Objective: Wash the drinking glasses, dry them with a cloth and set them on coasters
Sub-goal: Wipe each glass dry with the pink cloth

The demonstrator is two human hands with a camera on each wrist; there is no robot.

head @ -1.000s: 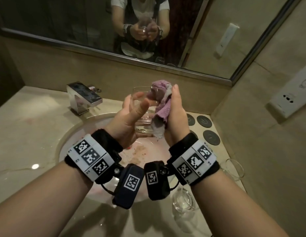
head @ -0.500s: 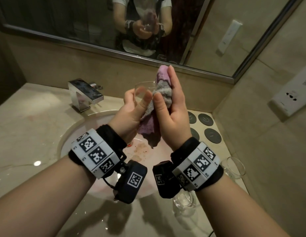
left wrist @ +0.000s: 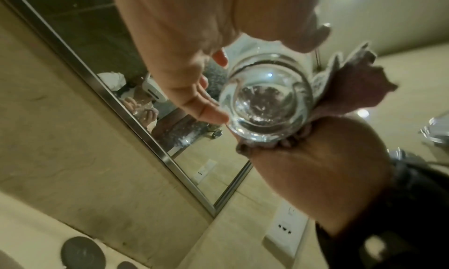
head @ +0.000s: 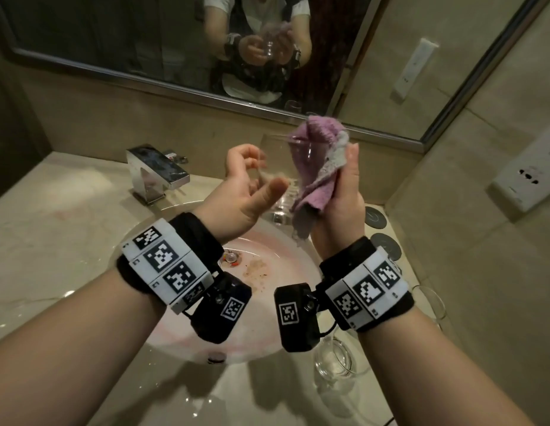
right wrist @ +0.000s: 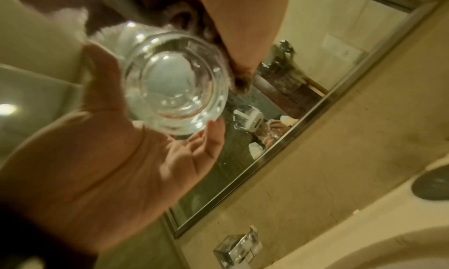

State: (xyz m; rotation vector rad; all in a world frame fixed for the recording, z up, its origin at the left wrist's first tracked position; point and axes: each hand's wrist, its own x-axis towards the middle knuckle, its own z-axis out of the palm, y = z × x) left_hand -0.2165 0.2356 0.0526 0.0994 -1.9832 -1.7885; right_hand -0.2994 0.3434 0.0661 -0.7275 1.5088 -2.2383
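Note:
A clear drinking glass (head: 275, 167) is held up over the sink, with a pink cloth (head: 318, 158) stuffed into its mouth and draped down its right side. My right hand (head: 344, 198) grips the cloth and presses it against the glass wall, thumb straight up along it. To the glass's left, my left hand (head: 246, 186) is loosened, with its fingers spread and its thumb in front of the glass. In the left wrist view a fingertip (left wrist: 213, 116) touches the thick glass base (left wrist: 264, 104). The right wrist view shows the glass base (right wrist: 175, 92) above my left palm (right wrist: 97, 158).
The basin (head: 255, 336) below has reddish stains, and the chrome faucet (head: 157, 173) stands at its back left. Dark round coasters (head: 375, 218) (head: 387, 245) lie on the counter at the right. Two more glasses (head: 335, 361) (head: 430, 302) stand front right. Mirror behind, wall socket (head: 526, 179) at right.
Glass and cloth have risen and shifted right. My left hand, gripping the glass before, has loosened and its thumb has come off. My right hand now bunches the cloth against the glass's side.

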